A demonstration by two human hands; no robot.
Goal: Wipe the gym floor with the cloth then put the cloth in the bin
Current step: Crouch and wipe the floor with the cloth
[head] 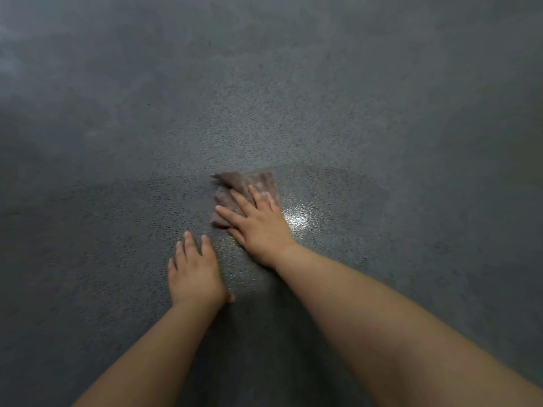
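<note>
Head view: on the speckled dark gym floor (pixel 293 113), the left hand (pixel 195 274) rests flat with fingers straight, and just right of it the right hand (pixel 258 221) presses flat-fingered on the brownish cloth (pixel 235 186), beside a wet glint (pixel 296 220).

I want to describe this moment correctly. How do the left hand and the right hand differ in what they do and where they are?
The right hand presses flat on the cloth; the left hand rests flat on the bare floor and touches no cloth. The right hand reaches farther forward; the left hand lies nearer the body. A shiny patch lies beside the right hand, none beside the left. Both hands have straight fingers, palm down.
</note>
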